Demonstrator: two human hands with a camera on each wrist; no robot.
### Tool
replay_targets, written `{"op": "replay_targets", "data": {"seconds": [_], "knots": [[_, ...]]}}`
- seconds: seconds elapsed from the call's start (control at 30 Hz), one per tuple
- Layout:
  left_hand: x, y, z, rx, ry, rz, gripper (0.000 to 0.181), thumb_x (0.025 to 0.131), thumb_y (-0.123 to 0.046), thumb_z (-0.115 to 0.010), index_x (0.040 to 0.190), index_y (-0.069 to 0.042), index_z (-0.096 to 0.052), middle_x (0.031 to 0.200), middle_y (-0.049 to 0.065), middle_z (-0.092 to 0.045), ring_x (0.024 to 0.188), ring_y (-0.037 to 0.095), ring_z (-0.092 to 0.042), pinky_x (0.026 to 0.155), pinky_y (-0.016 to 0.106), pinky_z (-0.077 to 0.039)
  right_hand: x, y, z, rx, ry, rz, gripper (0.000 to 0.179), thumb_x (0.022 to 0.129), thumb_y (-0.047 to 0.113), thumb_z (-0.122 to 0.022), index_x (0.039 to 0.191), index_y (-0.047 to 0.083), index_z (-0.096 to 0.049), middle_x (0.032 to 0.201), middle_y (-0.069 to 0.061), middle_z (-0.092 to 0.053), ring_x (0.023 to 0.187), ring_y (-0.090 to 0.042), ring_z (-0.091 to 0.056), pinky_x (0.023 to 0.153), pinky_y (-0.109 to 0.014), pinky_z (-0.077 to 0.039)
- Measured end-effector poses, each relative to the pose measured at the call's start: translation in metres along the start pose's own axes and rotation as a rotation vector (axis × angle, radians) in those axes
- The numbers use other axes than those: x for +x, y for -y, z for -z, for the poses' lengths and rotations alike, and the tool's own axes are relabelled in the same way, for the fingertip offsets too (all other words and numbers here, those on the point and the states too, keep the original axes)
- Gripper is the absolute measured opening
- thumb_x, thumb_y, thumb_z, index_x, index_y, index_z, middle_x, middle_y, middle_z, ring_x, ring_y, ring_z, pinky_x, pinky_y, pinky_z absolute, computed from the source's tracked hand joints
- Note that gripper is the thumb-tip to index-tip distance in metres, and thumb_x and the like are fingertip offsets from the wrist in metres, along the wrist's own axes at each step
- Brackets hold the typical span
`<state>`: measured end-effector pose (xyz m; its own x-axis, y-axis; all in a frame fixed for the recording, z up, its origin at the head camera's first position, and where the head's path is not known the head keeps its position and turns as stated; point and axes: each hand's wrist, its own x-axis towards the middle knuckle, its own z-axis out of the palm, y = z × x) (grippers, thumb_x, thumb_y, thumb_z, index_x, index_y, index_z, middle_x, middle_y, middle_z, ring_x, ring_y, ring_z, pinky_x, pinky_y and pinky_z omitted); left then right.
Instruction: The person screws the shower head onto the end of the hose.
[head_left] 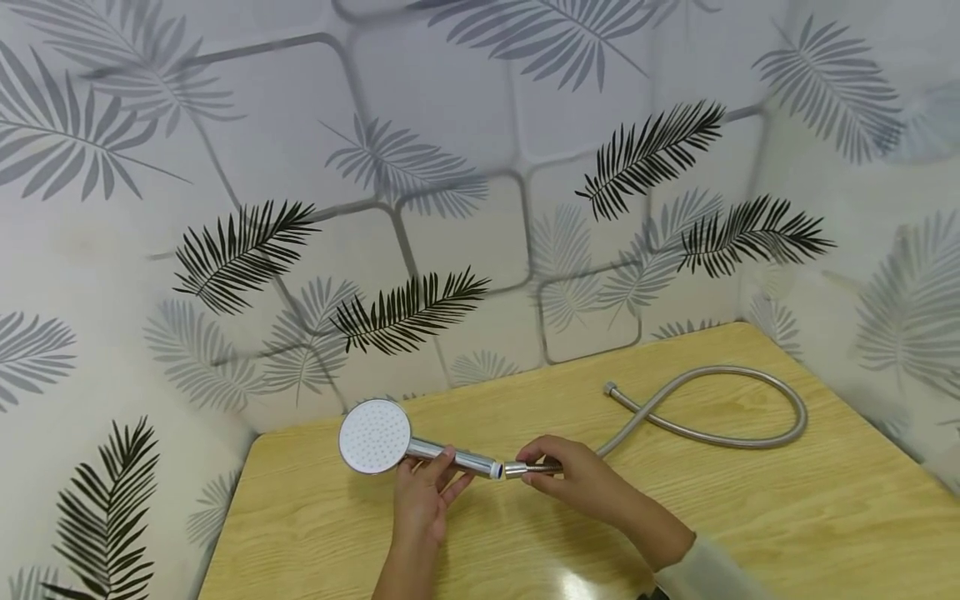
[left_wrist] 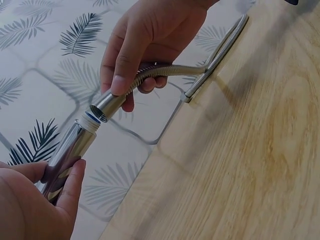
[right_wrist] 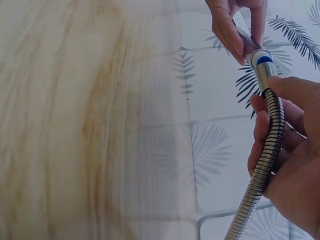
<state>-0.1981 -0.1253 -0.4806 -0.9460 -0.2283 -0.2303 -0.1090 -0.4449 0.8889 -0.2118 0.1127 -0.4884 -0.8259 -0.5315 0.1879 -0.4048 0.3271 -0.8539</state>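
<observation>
My left hand [head_left: 422, 500] grips the chrome handle of a shower head [head_left: 374, 436], whose round white spray face points up toward the camera. At the handle's end a white threaded neck [left_wrist: 89, 121] with a blue ring inside faces right. Between thumb and fingers my right hand [head_left: 573, 475] pinches the metal end fitting [left_wrist: 107, 106] of a flexible metal shower hose [right_wrist: 270, 145]. In the left wrist view the fitting's open mouth sits right at the threaded neck, roughly in line with it and slightly tilted. Both hands are held over the table.
From the right hand the hose runs back over the wooden table [head_left: 750, 517] in a loop, and its other end, a small nut [head_left: 611, 387], lies near the back. A wall [head_left: 465, 242] with a leaf pattern stands behind the table and along its sides.
</observation>
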Motion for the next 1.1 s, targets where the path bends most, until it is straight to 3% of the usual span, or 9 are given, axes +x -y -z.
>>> {"op": "replay_targets", "data": {"seconds": [0.23, 0.6, 1.1], "knots": [[0.001, 0.005, -0.001, -0.035, -0.023, -0.015, 0.035, 0.097, -0.006, -0.067, 0.120, 0.000, -0.042, 0.100, 0.005, -0.060, 0.086, 0.015, -0.074, 0.079, 0.039, -0.066, 0.002, 0.000, -0.007, -0.010, -0.039, -0.029, 0.025, 0.099, 0.026, -0.067, 0.119, 0.012, -0.066, 0.117, -0.006, -0.069, 0.105, -0.018, -0.068, 0.088, -0.023, -0.060], [0.002, 0.010, -0.006, -0.070, -0.060, -0.049, 0.034, 0.097, -0.004, -0.065, 0.119, -0.002, -0.039, 0.100, 0.005, -0.057, 0.086, 0.016, -0.073, 0.078, 0.041, -0.066, 0.005, 0.000, -0.014, -0.005, -0.061, -0.051, 0.022, 0.098, 0.026, -0.068, 0.117, 0.014, -0.066, 0.111, -0.002, -0.069, 0.093, -0.011, -0.067, 0.077, -0.020, -0.059], [0.002, 0.012, -0.006, -0.078, -0.085, -0.059, 0.037, 0.097, -0.004, -0.065, 0.122, -0.003, -0.038, 0.102, 0.007, -0.057, 0.086, 0.016, -0.073, 0.078, 0.042, -0.066, 0.006, -0.001, -0.014, 0.006, -0.047, -0.054, 0.021, 0.098, 0.027, -0.068, 0.116, 0.015, -0.066, 0.108, 0.000, -0.069, 0.092, -0.010, -0.066, 0.076, -0.020, -0.059]]}}
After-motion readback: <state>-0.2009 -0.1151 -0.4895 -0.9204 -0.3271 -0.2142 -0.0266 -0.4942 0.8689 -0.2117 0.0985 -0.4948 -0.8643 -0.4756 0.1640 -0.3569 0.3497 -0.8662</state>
